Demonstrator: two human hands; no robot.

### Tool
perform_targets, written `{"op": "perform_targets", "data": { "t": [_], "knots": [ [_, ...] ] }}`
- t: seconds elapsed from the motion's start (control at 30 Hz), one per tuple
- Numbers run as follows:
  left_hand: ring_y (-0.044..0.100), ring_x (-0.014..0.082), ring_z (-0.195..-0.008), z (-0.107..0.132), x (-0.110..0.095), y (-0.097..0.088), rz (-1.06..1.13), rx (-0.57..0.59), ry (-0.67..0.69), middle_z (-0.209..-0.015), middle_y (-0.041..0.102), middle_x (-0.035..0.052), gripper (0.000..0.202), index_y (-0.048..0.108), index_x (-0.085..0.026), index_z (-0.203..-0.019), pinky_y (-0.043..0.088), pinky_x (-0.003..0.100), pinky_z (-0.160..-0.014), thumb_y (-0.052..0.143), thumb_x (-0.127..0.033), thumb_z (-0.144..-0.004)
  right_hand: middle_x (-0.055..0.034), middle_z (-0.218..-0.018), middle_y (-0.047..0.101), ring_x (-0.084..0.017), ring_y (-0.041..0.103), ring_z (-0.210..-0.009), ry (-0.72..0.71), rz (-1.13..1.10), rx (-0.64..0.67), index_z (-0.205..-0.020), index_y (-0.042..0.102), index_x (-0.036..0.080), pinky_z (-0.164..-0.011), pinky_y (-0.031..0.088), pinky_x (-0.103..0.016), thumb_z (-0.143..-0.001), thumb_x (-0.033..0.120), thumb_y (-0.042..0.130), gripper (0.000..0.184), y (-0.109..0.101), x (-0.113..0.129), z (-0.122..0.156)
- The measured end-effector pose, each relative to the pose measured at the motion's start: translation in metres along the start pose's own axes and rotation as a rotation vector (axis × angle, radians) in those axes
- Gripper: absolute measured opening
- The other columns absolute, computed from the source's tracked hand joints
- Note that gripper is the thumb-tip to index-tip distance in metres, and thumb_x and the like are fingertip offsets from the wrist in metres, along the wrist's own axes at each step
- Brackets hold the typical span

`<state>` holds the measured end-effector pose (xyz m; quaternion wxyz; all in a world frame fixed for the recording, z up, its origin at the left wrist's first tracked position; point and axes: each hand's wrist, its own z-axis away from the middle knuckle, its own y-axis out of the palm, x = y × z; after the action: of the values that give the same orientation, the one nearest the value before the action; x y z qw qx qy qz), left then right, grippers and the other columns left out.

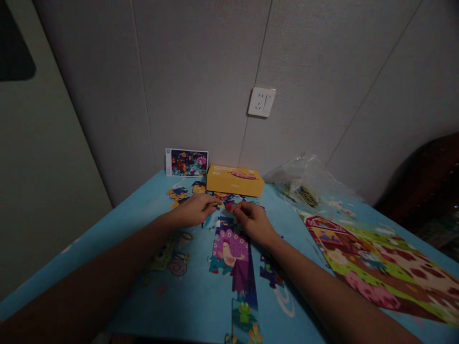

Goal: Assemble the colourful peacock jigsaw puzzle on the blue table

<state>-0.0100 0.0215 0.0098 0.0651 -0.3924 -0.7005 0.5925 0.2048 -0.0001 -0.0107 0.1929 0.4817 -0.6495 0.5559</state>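
My right hand [254,222] is closed in a pinch, with a red and dark puzzle piece [229,206] at its fingertips. Just left of it, my left hand [195,209] stretches its fingers over loose puzzle pieces [177,192], thumb a little apart. I see nothing clearly held in it. Below the hands lies a joined strip of puzzle [229,251] with a purple peacock, running down to a frog at the near edge. Partly hidden by my right forearm, more joined pieces [268,271] lie to the right of the strip.
A yellow box [234,180] and a picture card [188,163] stand by the wall. Right of the box sits a clear plastic bag [304,184] with pieces inside. A farm-scene puzzle [380,263] covers the right side of the blue tablecloth [172,306].
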Motion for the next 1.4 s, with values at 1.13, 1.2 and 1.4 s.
{"op": "perform_targets", "data": {
  "t": [1.13, 1.2, 1.4],
  "knots": [
    [0.054, 0.0208, -0.082, 0.006, 0.004, -0.009, -0.187, -0.001, -0.056, -0.095, 0.058, 0.0046, 0.029, 0.055, -0.018, -0.095, 0.039, 0.033, -0.077, 0.06, -0.033, -0.07, -0.0065, -0.073, 0.069, -0.018, 0.059, -0.064, 0.25, 0.24, -0.499, -0.083, 0.069, 0.014, -0.059, 0.038, -0.026, -0.08, 0.035, 0.047, 0.03, -0.045, -0.021, -0.016],
    [0.055, 0.0187, -0.078, 0.003, 0.008, -0.009, -0.168, -0.086, -0.083, -0.088, 0.059, 0.004, 0.018, 0.056, -0.018, -0.09, 0.04, 0.03, -0.073, 0.053, -0.02, -0.073, -0.0075, -0.079, 0.07, -0.019, 0.061, -0.068, 0.287, 0.293, -0.503, -0.086, 0.07, 0.014, -0.062, 0.038, -0.027, -0.079, 0.032, 0.048, 0.029, -0.048, -0.024, -0.016],
    [0.052, 0.0218, -0.091, -0.001, 0.022, -0.001, -0.217, -0.169, -0.094, -0.092, 0.057, 0.007, 0.022, 0.061, -0.016, -0.096, 0.041, 0.033, -0.083, 0.05, -0.031, -0.084, -0.0061, -0.08, 0.069, -0.017, 0.06, -0.071, 0.264, 0.406, -0.37, -0.086, 0.07, 0.015, -0.065, 0.039, -0.025, -0.074, 0.02, 0.048, 0.025, -0.038, -0.019, -0.014]
  ]
}}
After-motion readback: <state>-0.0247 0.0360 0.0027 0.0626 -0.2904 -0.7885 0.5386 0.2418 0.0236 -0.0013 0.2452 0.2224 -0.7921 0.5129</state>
